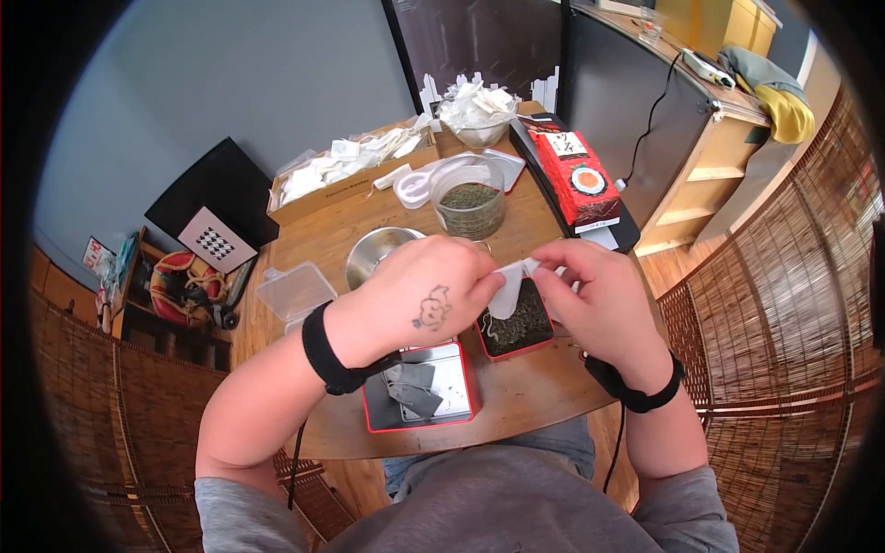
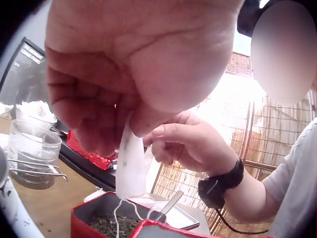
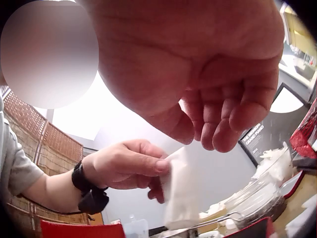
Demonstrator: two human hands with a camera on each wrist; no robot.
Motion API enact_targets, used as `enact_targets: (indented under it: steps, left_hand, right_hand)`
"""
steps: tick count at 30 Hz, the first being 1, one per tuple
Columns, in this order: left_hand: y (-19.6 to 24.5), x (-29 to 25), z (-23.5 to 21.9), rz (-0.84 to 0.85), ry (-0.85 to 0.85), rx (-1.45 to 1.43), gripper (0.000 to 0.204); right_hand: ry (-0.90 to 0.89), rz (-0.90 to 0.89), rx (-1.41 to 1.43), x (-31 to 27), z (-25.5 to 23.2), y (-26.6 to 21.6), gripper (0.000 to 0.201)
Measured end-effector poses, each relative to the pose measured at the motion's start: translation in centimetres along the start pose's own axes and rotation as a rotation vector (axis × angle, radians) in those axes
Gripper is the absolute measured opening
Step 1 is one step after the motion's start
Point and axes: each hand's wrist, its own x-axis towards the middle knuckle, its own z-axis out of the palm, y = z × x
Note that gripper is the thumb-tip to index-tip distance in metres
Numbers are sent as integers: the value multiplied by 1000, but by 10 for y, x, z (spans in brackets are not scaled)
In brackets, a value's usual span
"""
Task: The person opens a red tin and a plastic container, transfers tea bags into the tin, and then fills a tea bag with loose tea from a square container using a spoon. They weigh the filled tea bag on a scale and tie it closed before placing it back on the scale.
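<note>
A small white tea bag [image 1: 506,293], its fabric see-through, hangs between both hands over a red-rimmed tin of dark loose tea [image 1: 516,324]. My left hand [image 1: 426,288] pinches it between thumb and fingers, clearest in the right wrist view. My right hand [image 1: 590,293] has its thumb and forefinger at the bag's upper edge and pinches it there. In the left wrist view a thin white string [image 2: 117,218] trails below the bag into the tin. A spoon handle [image 2: 172,202] sticks up at the tin's side.
A second red-rimmed tin [image 1: 422,387] holds grey packets nearby. Behind stand a metal bowl [image 1: 378,255], a glass jar of tea [image 1: 468,198], a box of white bags [image 1: 355,175] and a glass bowl of more bags [image 1: 477,115]. At right lies a red tea package [image 1: 576,175].
</note>
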Motion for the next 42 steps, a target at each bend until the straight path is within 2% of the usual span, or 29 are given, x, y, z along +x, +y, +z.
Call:
enact_targets:
  steps: [3,5,6,9,10,11,14,15,17,18,19,20,21,22,27,29,30,34,36,38,40,42]
  left_hand:
    - [-3,0,1,-30,-6,-13,34]
    - [-1,1,6,30,26,-46,34]
    - [-1,2,7,32,26,-46,34]
    - [-3,1,6,39,12,-25,34]
    - [-3,-1,0,-10,-5,-41,34]
    - [-3,-2,-4,-59,-21,-59,34]
    - [-4,2,1,-49,-17,-101,35]
    - [-4,3,1,-46,-17,-101,35]
    - [-6,3,2,-60,-3,-108,36]
    - [-5,2,-1,-64,-4,-110,36]
    - [-1,2,-7,-162,-47,-175,36]
    - [1,3,-9,-257,-89,-240,37]
    - [0,4,-8,-254,-90,-240,37]
    - [-2,4,-6,-241,-81,-269,37]
    - [-1,2,-11,-288,-115,-277,37]
    - [2,3,-11,-312,-115,-324,39]
    - [1,3,-11,-308,-117,-323,39]
    - [-8,3,-9,-268,-88,-267,41]
    - [-6,3,-9,-243,-80,-241,41]
    - [-3,3,-11,-345,-100,-282,42]
    - [-5,3,-8,-322,-99,-319,42]
    - [-4,4,-8,-285,-98,-345,42]
  right_hand:
    - [86,73,-117,-3,2,11,12]
    - [101,-173,-336,-6,13,13,13]
    - [50,-210,-351,-8,20,9,15]
    - [64,-123,-403,-6,12,3,16]
    - [136,-97,-406,-4,8,9,17]
    - [133,-97,-403,-3,9,8,17]
    - [-28,-191,-332,-5,16,1,14]
    - [-27,-190,-334,-5,15,-2,14]
    - [54,-92,-255,-4,11,-10,13]
    - [29,-44,-233,-3,6,-9,16]
    - [27,-42,-231,-3,11,-5,16]
    - [69,-190,-198,-4,16,2,18]
    - [112,-338,-167,-5,19,6,19]
    - [23,-314,-169,-7,21,-2,20]
    - [25,-266,-194,-7,22,1,21]
    - [119,-358,-227,-6,31,-1,23]
    - [76,-350,-258,-8,33,-2,23]
    - [126,-349,-255,-14,29,-6,20]
    - [44,-365,-470,-13,29,-1,20]
    - [74,-364,-408,-15,27,-3,20]
    - [87,-356,-331,-19,31,-3,21]
    - [-18,-357,-469,-19,32,1,22]
